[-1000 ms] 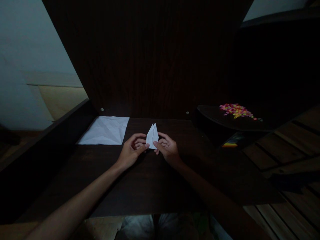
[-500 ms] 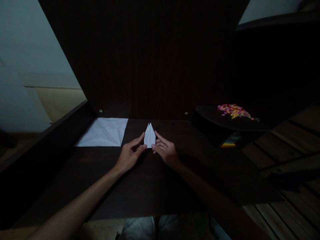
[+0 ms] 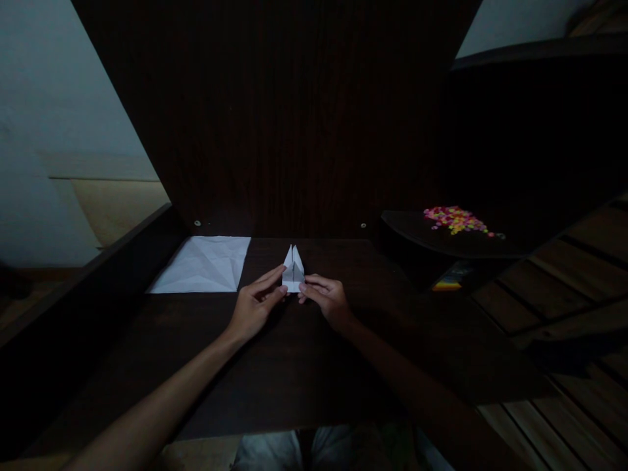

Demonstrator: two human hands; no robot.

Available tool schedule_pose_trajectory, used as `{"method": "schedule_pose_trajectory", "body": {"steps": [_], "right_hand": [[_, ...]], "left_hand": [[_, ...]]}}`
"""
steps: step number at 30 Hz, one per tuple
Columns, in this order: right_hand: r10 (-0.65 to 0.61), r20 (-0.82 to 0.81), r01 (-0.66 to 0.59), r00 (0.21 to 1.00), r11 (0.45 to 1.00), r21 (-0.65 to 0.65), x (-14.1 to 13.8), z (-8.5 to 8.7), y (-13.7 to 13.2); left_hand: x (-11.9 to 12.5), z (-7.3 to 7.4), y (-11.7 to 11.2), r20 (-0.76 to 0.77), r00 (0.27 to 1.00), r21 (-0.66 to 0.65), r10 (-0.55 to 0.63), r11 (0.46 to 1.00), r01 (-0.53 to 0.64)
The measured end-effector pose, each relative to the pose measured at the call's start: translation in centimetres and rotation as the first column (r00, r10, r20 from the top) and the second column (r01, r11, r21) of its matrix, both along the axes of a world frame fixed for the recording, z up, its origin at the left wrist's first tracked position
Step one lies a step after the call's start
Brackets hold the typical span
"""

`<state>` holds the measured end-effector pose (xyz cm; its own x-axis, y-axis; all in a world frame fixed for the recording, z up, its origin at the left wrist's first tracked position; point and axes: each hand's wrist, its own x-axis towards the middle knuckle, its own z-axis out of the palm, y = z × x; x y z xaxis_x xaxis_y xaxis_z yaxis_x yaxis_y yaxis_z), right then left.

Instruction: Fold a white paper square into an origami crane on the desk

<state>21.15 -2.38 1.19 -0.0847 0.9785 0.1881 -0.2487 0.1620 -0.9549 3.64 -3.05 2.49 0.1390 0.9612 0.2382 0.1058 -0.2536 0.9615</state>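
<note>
A small folded piece of white paper [image 3: 293, 269], with two points at its far end and a slit between them, is held low over the dark desk, just right of a larger sheet. My left hand [image 3: 255, 301] pinches its left edge between thumb and fingers. On the opposite side my right hand [image 3: 326, 299] grips the lower right edge the same way. A shaded crease crosses the paper's middle. Further left lies a creased, flat white sheet [image 3: 203, 265], touched by neither hand.
A pile of small pink, red and yellow pieces [image 3: 458, 220] rests on a curved dark shelf [image 3: 412, 229] at the right. Behind the desktop [image 3: 235, 386] rises a dark wooden panel [image 3: 289, 118]. A low side board [image 3: 98, 275] borders the left.
The folded paper now shows a bend across its middle, with a shaded lower part. My right fingers have slid down its edge. The view has tilted slightly.
</note>
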Motion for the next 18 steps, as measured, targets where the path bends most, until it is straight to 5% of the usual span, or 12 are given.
{"method": "schedule_pose_trajectory", "body": {"steps": [7, 18], "right_hand": [[0.097, -0.060, -0.096, 0.993, 0.995, 0.028, 0.37, -0.25, 0.03], [-0.039, 0.073, 0.037, 0.997, 0.999, 0.022, 0.03, 0.05, -0.23]], "left_hand": [[-0.13, 0.86, 0.04, 0.079, 0.997, -0.059, -0.015, 0.998, 0.019], [-0.44, 0.23, 0.29, 0.079, 0.996, -0.044, -0.028, 0.999, 0.032]]}}
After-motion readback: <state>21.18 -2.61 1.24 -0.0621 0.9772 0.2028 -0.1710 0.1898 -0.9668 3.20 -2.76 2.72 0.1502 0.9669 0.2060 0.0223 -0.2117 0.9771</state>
